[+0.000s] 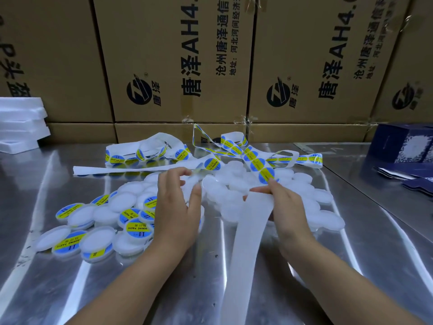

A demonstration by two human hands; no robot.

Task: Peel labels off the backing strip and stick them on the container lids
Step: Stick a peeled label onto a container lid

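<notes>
At 6 o'clock on the table [351, 266], one backing strip [246, 242], pinched by the right hand [285, 207] at 1 o'clock, left hand [173, 207] at 11, fingers curled, grasp unclear, about eight labelled lids [138, 228] at 9, bare lids [234, 181] heaped at 12, labels [257, 164] beyond.

We see big brown cardboard boxes [178, 55] stacked like a wall at the back, with black writing on them. A pile of white foam pieces [21, 123] sits on the left. On the right are a dark blue box [403, 146] and flat blue cards [407, 177]. The table [70, 289] is shiny metal.
</notes>
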